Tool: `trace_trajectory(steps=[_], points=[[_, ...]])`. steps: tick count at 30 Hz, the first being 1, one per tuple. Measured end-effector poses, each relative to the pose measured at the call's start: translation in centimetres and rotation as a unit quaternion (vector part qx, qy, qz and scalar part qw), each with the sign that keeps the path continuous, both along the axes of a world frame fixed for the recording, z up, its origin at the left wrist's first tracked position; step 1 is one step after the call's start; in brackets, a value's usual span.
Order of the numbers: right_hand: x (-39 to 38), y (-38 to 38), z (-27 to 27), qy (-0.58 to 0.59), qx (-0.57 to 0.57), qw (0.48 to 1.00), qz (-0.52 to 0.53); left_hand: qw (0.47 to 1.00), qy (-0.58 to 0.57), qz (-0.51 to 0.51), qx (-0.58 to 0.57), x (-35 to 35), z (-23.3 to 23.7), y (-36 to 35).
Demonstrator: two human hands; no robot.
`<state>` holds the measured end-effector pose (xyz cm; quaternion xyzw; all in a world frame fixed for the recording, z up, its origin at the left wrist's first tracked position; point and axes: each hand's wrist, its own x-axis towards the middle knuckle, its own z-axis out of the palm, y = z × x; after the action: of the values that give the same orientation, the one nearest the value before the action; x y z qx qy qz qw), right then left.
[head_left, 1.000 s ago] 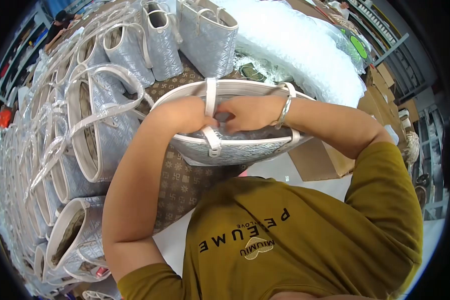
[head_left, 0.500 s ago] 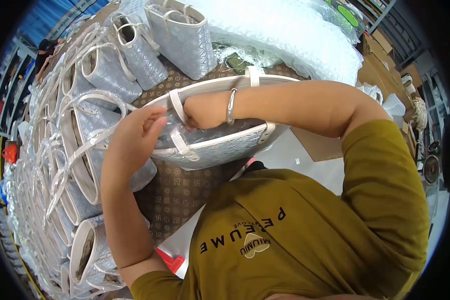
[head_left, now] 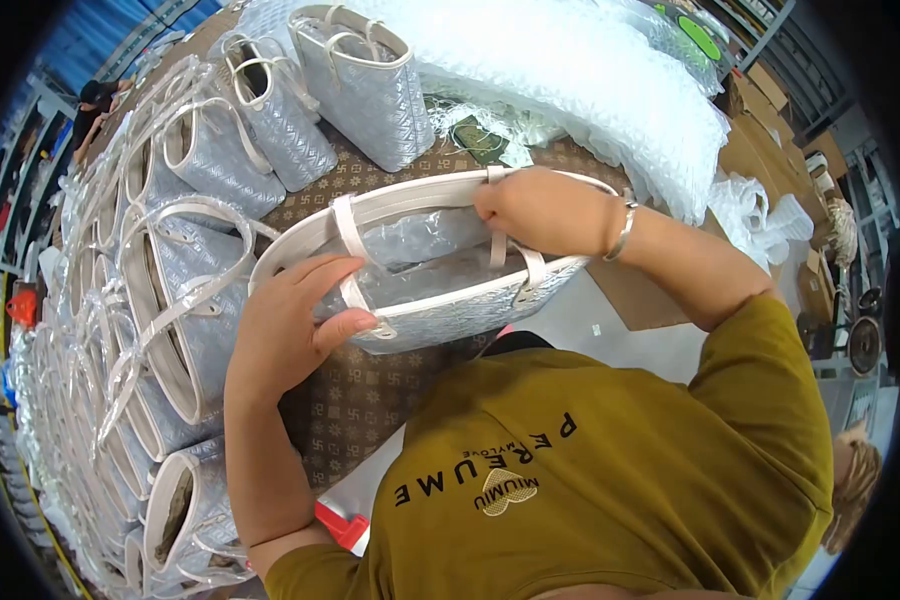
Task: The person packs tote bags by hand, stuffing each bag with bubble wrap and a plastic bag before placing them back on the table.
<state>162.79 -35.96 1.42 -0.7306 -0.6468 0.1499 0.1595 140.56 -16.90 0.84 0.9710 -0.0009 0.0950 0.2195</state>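
A grey patterned tote bag (head_left: 450, 318) with cream trim sits in front of me, its mouth facing up and clear plastic film (head_left: 410, 240) inside. At its left end, my left hand (head_left: 295, 310) rests against the rim, thumb and fingers spread apart near the strap ends. My right hand (head_left: 550, 212) is at the right part of the mouth, fingers curled round a cream handle (head_left: 498, 245) by the far rim. Its fingertips are partly hidden. A silver bangle (head_left: 625, 228) circles the right wrist.
Several similar plastic-wrapped totes (head_left: 195, 300) crowd the left, with more (head_left: 365, 90) behind. White bubble wrap (head_left: 570, 80) covers the far side of the brown patterned table (head_left: 355, 400). Cardboard boxes (head_left: 770, 150) stand at right. Another person (head_left: 90, 110) is at the far left.
My right hand has moved right, from inside the bag near the left handle to the handle at the right. The left hand has come down and right onto the bag's left end.
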Motion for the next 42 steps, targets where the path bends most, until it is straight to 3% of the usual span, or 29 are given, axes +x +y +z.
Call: trace_trajectory(steps=[4, 7, 10, 11, 14, 15, 16, 18, 19, 21, 24, 26, 28, 31, 32, 33, 36, 38, 40, 42], points=[[-0.1, -1.4, 1.7, -0.047, 0.034, 0.998, -0.017, 1.000, -0.001, 0.027, 0.003, -1.1, 0.8, -0.8], [0.8, -3.0, 3.5, 0.061, 0.114, 0.988, -0.081, 0.996, -0.047, 0.065, 0.024, -1.5, 2.1, -2.4], [1.8, -2.8, 1.9, -0.085, 0.194, 0.977, -0.009, 0.977, -0.118, 0.038, 0.171, -0.3, 2.9, -3.0], [1.8, -2.5, 1.8, -0.085, 0.194, 0.977, -0.006, 0.977, -0.118, 0.041, 0.171, 0.6, 3.1, -2.5], [0.9, -0.4, 1.7, -0.048, 0.020, 0.999, -0.013, 0.982, -0.148, 0.053, 0.109, 4.1, 3.3, 0.1], [0.6, 0.2, 1.5, -0.048, 0.024, 0.998, -0.011, 0.997, 0.011, 0.075, 0.013, 4.8, 2.5, 1.2], [0.1, 0.7, 1.1, -0.076, -0.030, 0.996, -0.026, 0.977, 0.169, 0.094, -0.085, 5.2, 1.9, 1.8], [-0.5, 1.1, 0.5, -0.129, -0.137, 0.980, -0.059, 0.983, 0.148, 0.075, -0.077, 5.0, 1.1, 2.0], [0.0, 0.5, 1.1, -0.130, -0.133, 0.981, -0.058, 0.988, 0.124, 0.057, -0.072, 4.7, 0.9, 2.1], [1.9, -2.2, 2.6, 0.025, 0.007, 1.000, 0.015, 0.992, 0.098, 0.046, -0.070, 3.3, 1.5, 2.2], [5.9, -5.0, 2.6, 0.053, 0.011, 0.997, 0.049, 0.990, 0.034, 0.066, -0.120, -0.3, 3.3, 1.0], [7.7, -5.8, -1.4, 0.109, -0.013, 0.994, 0.025, 0.994, 0.037, 0.098, -0.010, -2.5, 2.7, -0.9], [6.6, -6.2, 0.3, 0.266, -0.232, 0.931, -0.092, 0.991, 0.039, 0.119, 0.049, -2.1, 1.2, -1.5], [5.9, -8.6, 0.3, 0.276, -0.173, 0.940, -0.104, 0.981, -0.013, 0.166, 0.104, 0.2, -1.2, -2.0], [5.9, -9.4, 0.4, 0.333, -0.152, 0.914, -0.174, 0.976, -0.044, 0.181, 0.117, 1.7, -0.8, -1.9], [5.8, -10.1, 0.4, 0.385, -0.132, 0.881, -0.241, 0.969, -0.076, 0.196, 0.129, 3.0, -0.3, -1.2], [5.3, -11.2, -0.8, 0.381, -0.088, 0.889, -0.236, 0.961, -0.188, 0.168, 0.116, 7.3, -0.8, 6.3], [4.3, -11.0, -0.7, 0.427, -0.095, 0.876, -0.203, 0.940, -0.203, 0.270, 0.049, 11.9, -0.9, 10.1], [3.8, -10.1, -0.5, 0.472, -0.101, 0.860, -0.165, 0.899, -0.197, 0.372, 0.120, 15.9, -3.0, 14.0], [3.1, -9.2, -0.4, 0.486, -0.096, 0.860, -0.118, 0.902, -0.157, 0.386, 0.117, 17.6, -5.0, 16.8]])
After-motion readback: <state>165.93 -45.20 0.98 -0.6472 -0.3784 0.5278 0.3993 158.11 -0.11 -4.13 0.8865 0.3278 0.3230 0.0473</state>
